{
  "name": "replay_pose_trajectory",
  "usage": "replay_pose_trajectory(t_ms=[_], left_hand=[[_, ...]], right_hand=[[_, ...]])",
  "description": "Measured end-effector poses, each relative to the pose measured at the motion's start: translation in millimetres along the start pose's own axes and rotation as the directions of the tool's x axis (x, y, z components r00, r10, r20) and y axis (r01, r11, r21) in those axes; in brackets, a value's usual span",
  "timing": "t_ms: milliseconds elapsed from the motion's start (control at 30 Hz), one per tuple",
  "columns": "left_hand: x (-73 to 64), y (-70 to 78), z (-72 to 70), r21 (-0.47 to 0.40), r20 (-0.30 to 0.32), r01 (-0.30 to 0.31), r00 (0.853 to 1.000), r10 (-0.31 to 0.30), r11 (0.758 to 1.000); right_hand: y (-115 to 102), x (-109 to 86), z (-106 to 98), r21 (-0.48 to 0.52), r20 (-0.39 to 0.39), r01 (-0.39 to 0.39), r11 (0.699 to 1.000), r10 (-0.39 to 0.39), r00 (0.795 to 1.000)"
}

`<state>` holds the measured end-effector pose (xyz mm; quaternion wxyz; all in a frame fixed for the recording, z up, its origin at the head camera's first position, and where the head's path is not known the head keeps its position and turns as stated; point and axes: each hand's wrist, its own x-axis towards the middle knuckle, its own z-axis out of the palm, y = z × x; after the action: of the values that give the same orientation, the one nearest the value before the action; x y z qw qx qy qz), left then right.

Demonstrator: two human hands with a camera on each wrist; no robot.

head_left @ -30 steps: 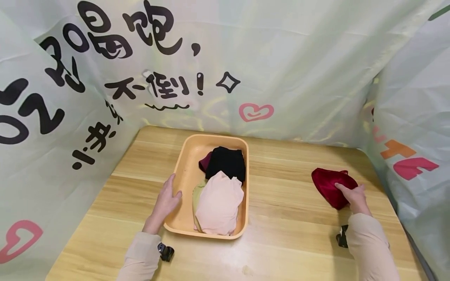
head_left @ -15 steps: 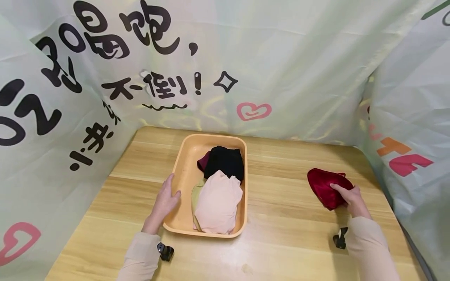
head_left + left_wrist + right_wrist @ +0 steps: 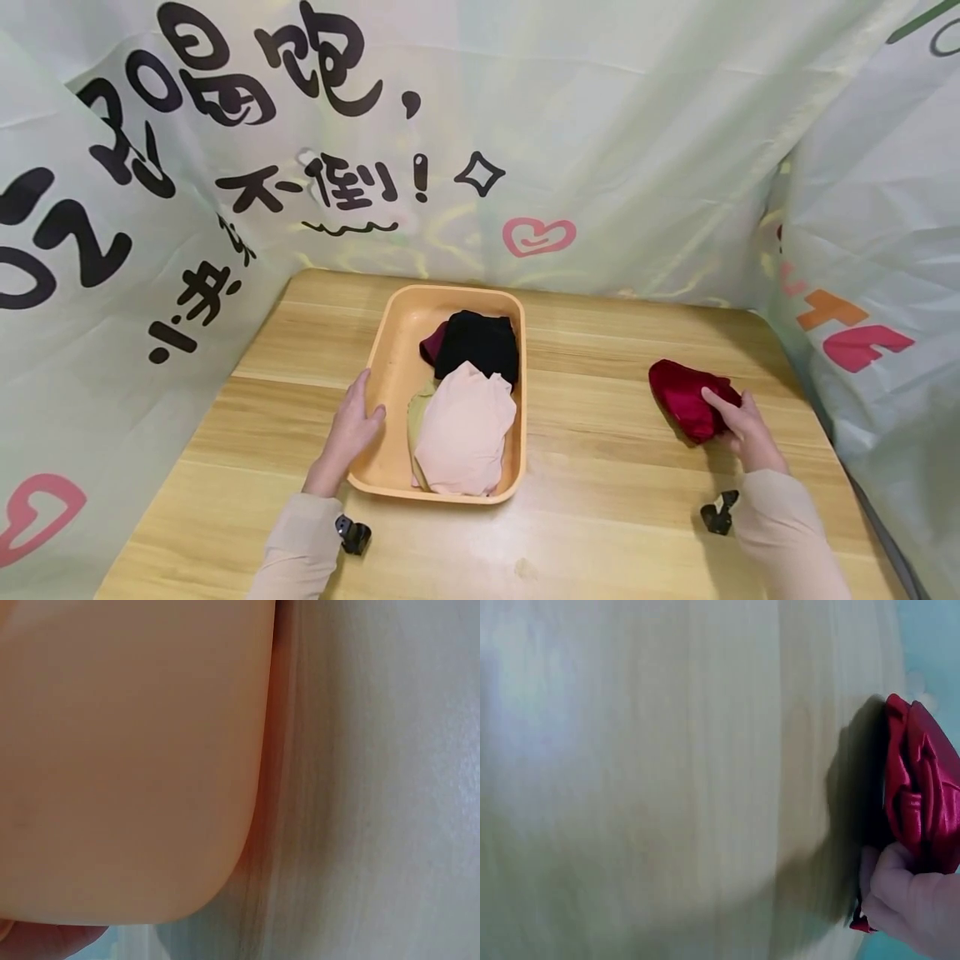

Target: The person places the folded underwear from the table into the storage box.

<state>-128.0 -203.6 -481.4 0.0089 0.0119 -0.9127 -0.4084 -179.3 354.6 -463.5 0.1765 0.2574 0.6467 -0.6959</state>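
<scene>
My left hand (image 3: 354, 427) is at the left side of an orange plastic tray (image 3: 382, 329), fingers fairly straight along the outside and thumb over the rim. In the left wrist view the tray's smooth wall (image 3: 127, 765) fills the left part, with a bit of finger (image 3: 49, 941) below it. On the far right, my right hand (image 3: 750, 433) grips a folded, shiny dark red satin garment (image 3: 686, 400), thumb on top. The right wrist view shows curled fingers (image 3: 892, 881) under the garment (image 3: 930, 795), partly raised over its shadow.
Inside the tray lie a pale pink garment (image 3: 465, 433), a black one (image 3: 480, 346), a maroon one (image 3: 431, 343) and an olive one (image 3: 418, 417). The wooden table (image 3: 600, 500) meets printed fabric walls (image 3: 637, 167) at the back and sides.
The right hand has drawn its thumb and fingers together on the red garment, which is more bunched and shifted slightly left. The left hand stays at the tray.
</scene>
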Motion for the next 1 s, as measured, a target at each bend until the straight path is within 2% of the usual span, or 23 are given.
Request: replay_pose_trajectory(t_ms=[100, 200, 267, 433, 567, 667, 833, 1000], left_hand=[[-0.1, 0.0, 0.7, 0.005, -0.002, 0.001, 1.000, -0.001, 1.000], [0.1, -0.2, 1.6, 0.008, -0.006, 0.002, 1.000, -0.002, 1.000], [0.0, -0.1, 1.8, 0.007, -0.009, 0.001, 1.000, -0.001, 1.000], [0.1, -0.4, 0.9, 0.004, -0.006, 0.001, 1.000, -0.001, 1.000], [0.3, -0.8, 0.6, -0.003, 0.010, 0.008, 1.000, -0.008, 1.000], [0.2, -1.0, 0.6, -0.006, 0.019, 0.014, 1.000, -0.014, 1.000], [0.7, -1.1, 0.4, -0.007, 0.024, 0.021, 0.999, -0.021, 1.000], [0.5, -1.4, 0.0, -0.011, 0.022, 0.003, 1.000, -0.003, 1.000]], right_hand=[[3, -0.5, 4, 0.104, -0.012, -0.001, 0.995, 0.002, 1.000], [4, -1.7, 9, 0.219, -0.024, -0.026, 0.975, 0.032, 0.999], [4, -3.2, 12, 0.262, -0.027, -0.035, 0.965, 0.044, 0.999], [2, -7.8, 22, 0.380, -0.092, -0.016, 0.925, 0.055, 0.994], [1, -12.4, 31, 0.480, -0.117, 0.028, 0.877, 0.032, 0.993], [0, -16.2, 38, 0.504, -0.118, 0.052, 0.862, 0.009, 0.993], [-5, -23.6, 52, 0.481, -0.120, 0.101, 0.871, -0.049, 0.992], [-15, -31.9, 67, 0.489, -0.112, 0.126, 0.863, -0.081, 0.990]])
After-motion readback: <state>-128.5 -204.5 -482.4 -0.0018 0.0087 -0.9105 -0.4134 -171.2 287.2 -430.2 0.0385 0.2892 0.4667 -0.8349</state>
